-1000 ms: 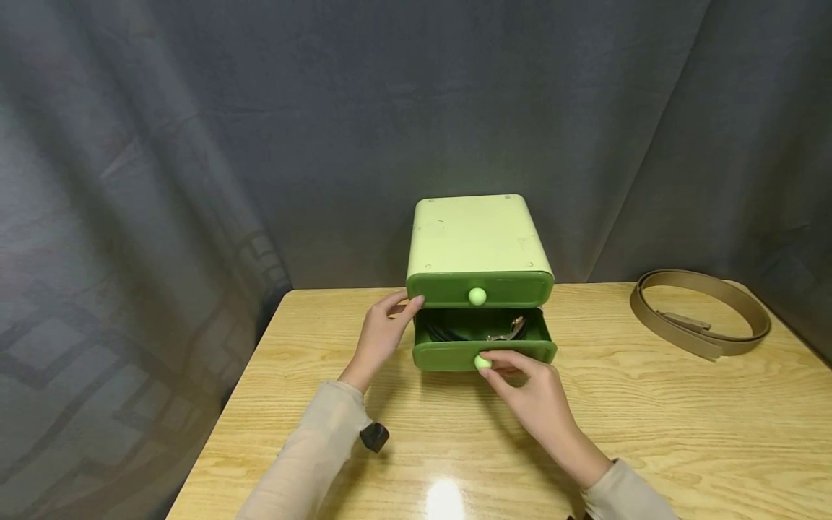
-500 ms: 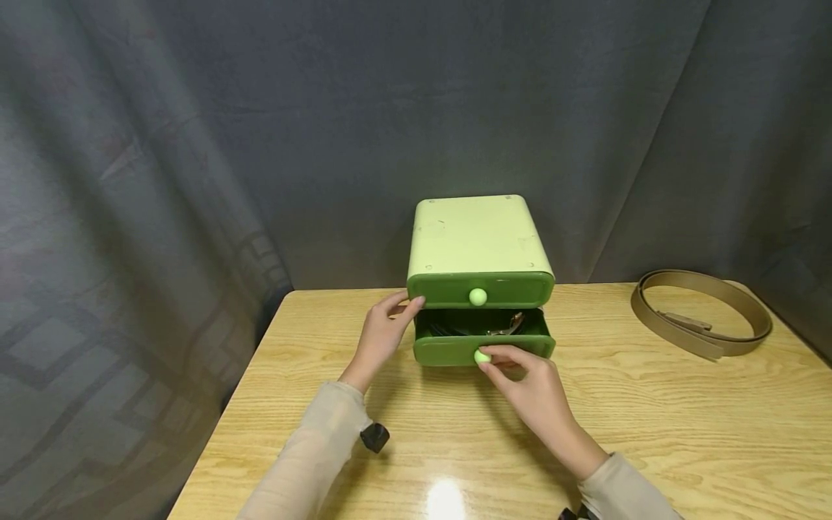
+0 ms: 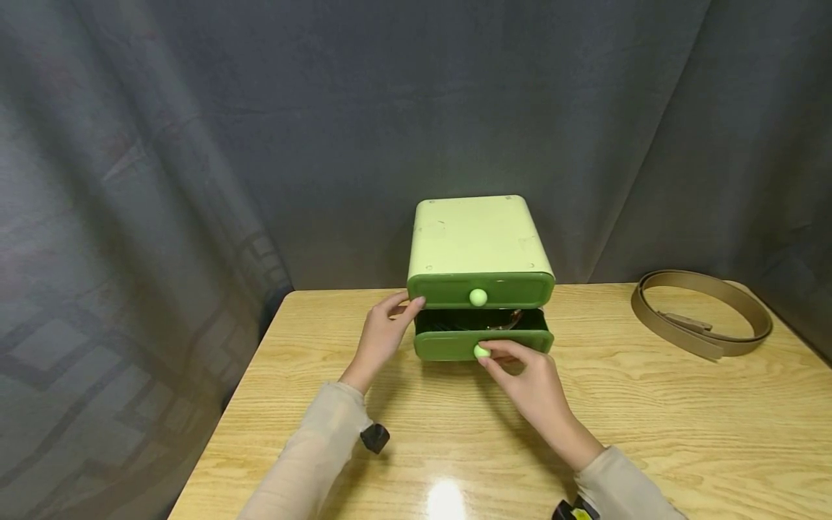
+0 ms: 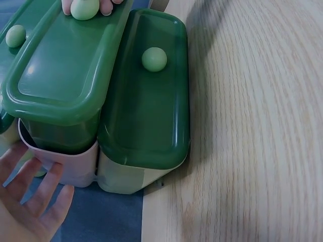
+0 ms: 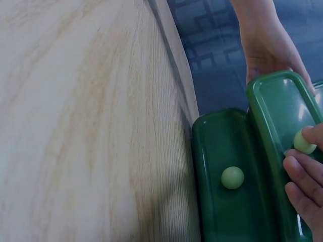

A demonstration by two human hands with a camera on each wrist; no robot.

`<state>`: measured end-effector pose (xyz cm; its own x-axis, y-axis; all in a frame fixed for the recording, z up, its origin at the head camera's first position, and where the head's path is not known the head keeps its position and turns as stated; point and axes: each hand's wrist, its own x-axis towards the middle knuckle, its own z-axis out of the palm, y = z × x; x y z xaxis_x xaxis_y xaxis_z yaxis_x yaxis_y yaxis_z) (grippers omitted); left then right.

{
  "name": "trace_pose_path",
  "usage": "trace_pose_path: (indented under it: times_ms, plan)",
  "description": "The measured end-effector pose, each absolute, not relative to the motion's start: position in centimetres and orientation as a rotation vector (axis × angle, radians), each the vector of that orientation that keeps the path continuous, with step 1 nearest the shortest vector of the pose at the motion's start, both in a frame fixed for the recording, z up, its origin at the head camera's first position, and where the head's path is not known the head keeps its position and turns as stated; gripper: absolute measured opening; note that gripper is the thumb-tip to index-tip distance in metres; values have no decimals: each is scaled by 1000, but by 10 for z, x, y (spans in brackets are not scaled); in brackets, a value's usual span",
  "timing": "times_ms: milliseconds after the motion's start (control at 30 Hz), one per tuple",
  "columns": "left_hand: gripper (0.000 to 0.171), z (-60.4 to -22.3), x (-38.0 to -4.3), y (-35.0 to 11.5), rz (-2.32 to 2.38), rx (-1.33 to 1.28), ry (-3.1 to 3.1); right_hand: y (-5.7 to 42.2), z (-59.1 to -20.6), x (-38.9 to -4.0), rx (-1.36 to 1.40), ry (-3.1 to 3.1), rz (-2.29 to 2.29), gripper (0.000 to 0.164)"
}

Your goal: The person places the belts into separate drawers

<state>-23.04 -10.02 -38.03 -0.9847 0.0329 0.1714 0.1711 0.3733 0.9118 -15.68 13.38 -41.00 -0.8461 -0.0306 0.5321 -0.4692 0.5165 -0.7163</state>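
Observation:
A small drawer cabinet [image 3: 477, 235] with a pale green shell and dark green drawer fronts stands on the table. Its middle drawer [image 3: 448, 347] is partly out. Between thumb and fingers, my right hand [image 3: 536, 383] pinches that drawer's round pale knob [image 3: 481, 352]. My left hand [image 3: 382, 331] rests against the cabinet's left side, thumb at the corner of the top drawer [image 3: 442, 290]; its fingers [image 4: 48, 189] lie fairly straight along the shell. Inside the middle drawer shows a coppery metal piece [image 3: 516, 318], the rest hidden in shadow. The bottom drawer [image 4: 144, 111] is closed.
A coiled tan belt [image 3: 663, 328] lies on the wooden table [image 3: 682, 419] to the right. Behind the cabinet hangs a grey curtain [image 3: 416, 130]. The table's left edge runs down beside my left arm.
The middle drawer has slid further into the cabinet, my right hand going along with its knob. Less of the drawer's inside shows now. My left hand stays in place.

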Motion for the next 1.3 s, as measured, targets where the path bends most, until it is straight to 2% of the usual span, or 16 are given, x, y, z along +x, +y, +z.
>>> trace_pose_path:
  times_ms: [1300]
  plan:
    - [53,-383,-231,-100,-1665,-172,-2495,133,-408,-178,404,-2298,1374,24]
